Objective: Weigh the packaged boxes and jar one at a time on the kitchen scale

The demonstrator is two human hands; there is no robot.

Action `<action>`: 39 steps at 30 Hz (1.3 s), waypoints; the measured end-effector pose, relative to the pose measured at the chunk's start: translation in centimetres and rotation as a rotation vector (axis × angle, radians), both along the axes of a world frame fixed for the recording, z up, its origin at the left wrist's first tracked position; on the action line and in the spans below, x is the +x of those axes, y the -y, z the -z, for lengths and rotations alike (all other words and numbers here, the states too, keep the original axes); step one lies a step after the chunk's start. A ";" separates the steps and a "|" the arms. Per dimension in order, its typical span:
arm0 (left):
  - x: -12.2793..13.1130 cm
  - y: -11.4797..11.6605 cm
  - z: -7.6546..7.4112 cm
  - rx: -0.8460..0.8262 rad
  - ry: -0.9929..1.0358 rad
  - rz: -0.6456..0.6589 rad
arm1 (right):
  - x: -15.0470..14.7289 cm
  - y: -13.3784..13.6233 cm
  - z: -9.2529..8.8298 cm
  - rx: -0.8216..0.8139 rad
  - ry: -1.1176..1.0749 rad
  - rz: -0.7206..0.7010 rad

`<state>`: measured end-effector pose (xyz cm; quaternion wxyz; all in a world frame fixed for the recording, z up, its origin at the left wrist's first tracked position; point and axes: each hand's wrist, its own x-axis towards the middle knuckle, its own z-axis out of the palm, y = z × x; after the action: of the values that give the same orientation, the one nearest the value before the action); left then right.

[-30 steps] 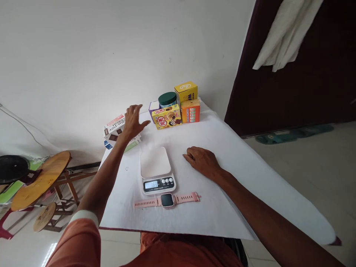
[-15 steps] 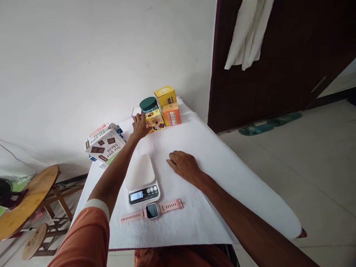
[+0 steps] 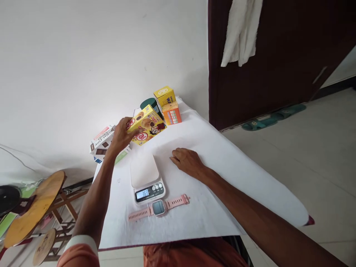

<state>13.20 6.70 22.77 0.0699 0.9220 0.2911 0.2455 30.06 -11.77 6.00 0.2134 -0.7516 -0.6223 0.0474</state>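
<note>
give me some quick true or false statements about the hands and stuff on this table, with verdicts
The left hand holds the yellow snack box, tilted. True.
The right hand has the pink watch in its grip. False: it rests flat on the white cloth; the watch lies untouched in front of the scale.
Nothing lies on the scale's tray. True.
The orange box sits on the scale. False: it stands at the table's far end, beside a yellow carton.

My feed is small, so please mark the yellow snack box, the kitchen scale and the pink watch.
yellow snack box point(image 3: 148, 124), head view, on its printed front face.
kitchen scale point(image 3: 144, 170), head view, on its white weighing platform.
pink watch point(image 3: 158, 207), head view, on its screen.
</note>
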 end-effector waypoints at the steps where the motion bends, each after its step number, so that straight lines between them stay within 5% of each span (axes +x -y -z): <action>1: -1.5 1.3 -0.6 0.002 -0.013 0.004 | 0.0 0.0 -0.1 -0.012 0.000 -0.002; 5: -6.5 5.6 -1.1 -0.031 -0.081 -0.011 | -0.1 0.0 -0.4 -0.045 0.013 -0.005; 10: -10.2 7.4 1.4 -0.047 -0.149 -0.022 | -0.1 0.0 -0.2 -0.030 0.005 0.015; 15: -11.0 7.4 3.4 -0.072 -0.175 -0.019 | 0.0 -0.1 0.5 0.024 -0.021 0.021; 27: -13.5 8.8 4.1 -0.077 -0.051 -0.064 | 0.4 -0.1 1.7 0.107 -0.108 -0.021; 33: -20.9 6.5 4.0 -0.074 0.105 -0.367 | 0.5 -0.2 2.3 0.152 -0.109 -0.040; 39: -24.1 0.4 7.4 -0.083 0.129 -0.443 | 0.7 -0.3 2.6 0.193 -0.101 -0.045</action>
<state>-10.89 6.35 15.36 0.0704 0.8143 0.4911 0.3012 30.74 -11.43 3.35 0.3148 -0.7099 -0.6293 0.0297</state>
